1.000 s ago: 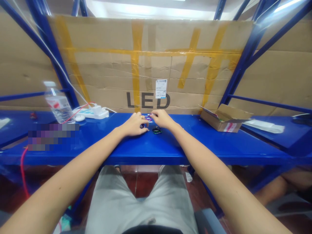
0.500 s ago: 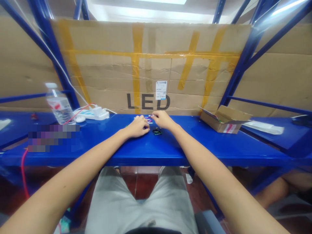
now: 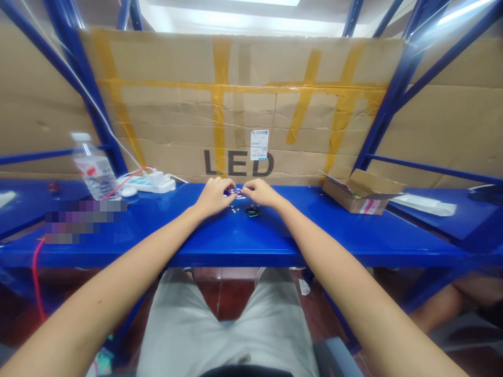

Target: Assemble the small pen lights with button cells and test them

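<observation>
On the blue table, my left hand (image 3: 215,197) curls its fingers and thumb in at the left end of a small cluster of thin white and purple pieces (image 3: 238,193). From the other side, my right hand (image 3: 262,192) pinches at a slim, pale stick-like piece, its kind too small to tell. Several tiny shiny parts (image 3: 234,209) lie just in front of the left fingers. A small dark item with green on it (image 3: 253,211) rests below the right fingers. What the left fingertips grip is hidden.
A water bottle (image 3: 96,173) and a white power strip (image 3: 151,181) stand to the left, with a red cable (image 3: 37,272) over the edge. An open cardboard box (image 3: 359,193) is at right. A large taped carton (image 3: 176,120) forms the back. Another person's leg (image 3: 444,309) shows lower right.
My left hand has moved left and slightly away, its fingers now turned in toward the pieces; tiny parts it covered are visible. The right hand stays nearly in place.
</observation>
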`<state>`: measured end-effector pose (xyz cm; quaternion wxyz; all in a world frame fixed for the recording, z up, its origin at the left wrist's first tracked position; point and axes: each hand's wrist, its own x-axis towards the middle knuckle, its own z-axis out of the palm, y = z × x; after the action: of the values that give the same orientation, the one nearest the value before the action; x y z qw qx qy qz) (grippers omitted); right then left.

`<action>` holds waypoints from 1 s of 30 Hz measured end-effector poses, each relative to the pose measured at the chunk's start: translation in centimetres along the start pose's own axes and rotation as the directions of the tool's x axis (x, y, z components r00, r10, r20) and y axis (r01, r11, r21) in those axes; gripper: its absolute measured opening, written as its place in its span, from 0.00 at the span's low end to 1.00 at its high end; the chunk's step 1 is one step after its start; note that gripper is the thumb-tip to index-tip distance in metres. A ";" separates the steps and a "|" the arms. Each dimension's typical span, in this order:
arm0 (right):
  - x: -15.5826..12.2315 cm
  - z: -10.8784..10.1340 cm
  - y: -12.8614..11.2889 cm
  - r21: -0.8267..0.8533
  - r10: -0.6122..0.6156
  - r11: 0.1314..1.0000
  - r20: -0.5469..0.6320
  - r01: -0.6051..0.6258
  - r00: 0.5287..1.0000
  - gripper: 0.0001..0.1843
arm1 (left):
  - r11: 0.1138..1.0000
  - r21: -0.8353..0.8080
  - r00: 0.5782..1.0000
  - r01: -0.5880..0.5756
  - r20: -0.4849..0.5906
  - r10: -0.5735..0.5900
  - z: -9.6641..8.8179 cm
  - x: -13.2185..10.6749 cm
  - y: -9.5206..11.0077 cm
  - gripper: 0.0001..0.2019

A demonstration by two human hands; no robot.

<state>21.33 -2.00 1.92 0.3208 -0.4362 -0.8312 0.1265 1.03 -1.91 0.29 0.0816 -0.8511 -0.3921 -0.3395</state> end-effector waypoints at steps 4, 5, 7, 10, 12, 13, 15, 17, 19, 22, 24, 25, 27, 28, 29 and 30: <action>-0.4 -0.1 -0.6 0.173 0.073 0.980 0.154 -0.099 0.985 0.17 | 0.996 -0.066 0.999 -0.052 -0.020 0.051 -0.4 -0.1 0.1 0.09; -0.5 -0.2 -0.7 0.199 0.075 0.974 0.181 -0.111 0.981 0.17 | 0.996 -0.069 0.998 -0.054 -0.019 0.053 -0.4 -0.2 0.1 0.09; -0.6 -0.3 -0.5 0.244 0.069 0.962 0.216 -0.123 0.974 0.16 | 0.995 -0.090 0.999 -0.046 -0.018 0.044 -0.4 -0.2 0.1 0.10; -0.4 -0.3 0.0 0.292 0.053 0.948 0.251 -0.129 0.966 0.14 | 0.978 -0.208 1.000 -0.018 -0.002 0.018 -0.5 -0.1 0.1 0.10; -0.3 -0.1 0.3 0.320 0.038 0.939 0.268 -0.126 0.963 0.14 | 0.941 -0.337 1.000 0.025 0.018 -0.020 -0.4 -0.1 0.0 0.10; -0.3 0.0 0.4 0.341 0.035 0.931 0.270 -0.129 0.962 0.15 | 0.917 -0.395 0.999 0.050 0.024 -0.045 -0.4 -0.1 -0.1 0.10; -0.2 0.1 0.3 0.404 0.051 0.902 0.247 -0.151 0.968 0.12 | 0.876 -0.472 0.995 0.098 0.022 -0.100 -0.3 -0.1 -0.2 0.11; -0.3 0.2 -0.1 0.481 0.074 0.861 0.199 -0.163 0.977 0.06 | 0.850 -0.509 0.989 0.135 0.018 -0.147 -0.3 0.0 -0.4 0.12; -0.3 0.2 -0.4 0.544 0.073 0.827 0.144 -0.140 0.987 0.07 | 0.830 -0.534 0.983 0.164 0.013 -0.186 -0.4 0.1 -0.5 0.12; -0.3 0.2 -0.7 0.594 0.028 0.802 0.076 -0.068 0.997 0.07 | 0.813 -0.555 0.974 0.177 -0.021 -0.226 -0.6 0.2 -0.5 0.13; -0.2 0.3 -0.6 0.603 0.020 0.796 0.037 -0.039 0.999 0.05 | 0.810 -0.559 0.971 0.177 -0.035 -0.236 -0.7 0.3 -0.3 0.13; -0.2 0.3 -0.6 0.602 0.028 0.798 0.022 -0.036 0.999 0.03 | 0.808 -0.562 0.970 0.179 -0.035 -0.239 -0.7 0.3 -0.3 0.13; 0.0 0.5 -0.6 0.588 0.063 0.808 -0.001 -0.050 0.998 0.02 | 0.804 -0.566 0.969 0.184 -0.032 -0.244 -0.8 0.4 0.0 0.14; 0.0 0.5 -0.6 0.576 0.081 0.815 -0.008 -0.062 0.997 0.03 | 0.803 -0.567 0.969 0.184 -0.030 -0.244 -0.7 0.4 0.1 0.14; 0.1 0.6 -0.6 0.562 0.095 0.824 -0.012 -0.072 0.995 0.04 | 0.804 -0.565 0.969 0.184 -0.031 -0.244 -0.7 0.4 0.2 0.14; 0.1 0.6 -0.7 0.546 0.104 0.834 -0.014 -0.080 0.994 0.05 | 0.807 -0.561 0.969 0.183 -0.033 -0.243 -0.7 0.4 0.2 0.14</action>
<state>20.50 -2.29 1.82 0.4430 -0.3690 -0.7318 0.3632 1.05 -2.09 1.14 -0.1867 -0.7699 -0.3652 -0.4889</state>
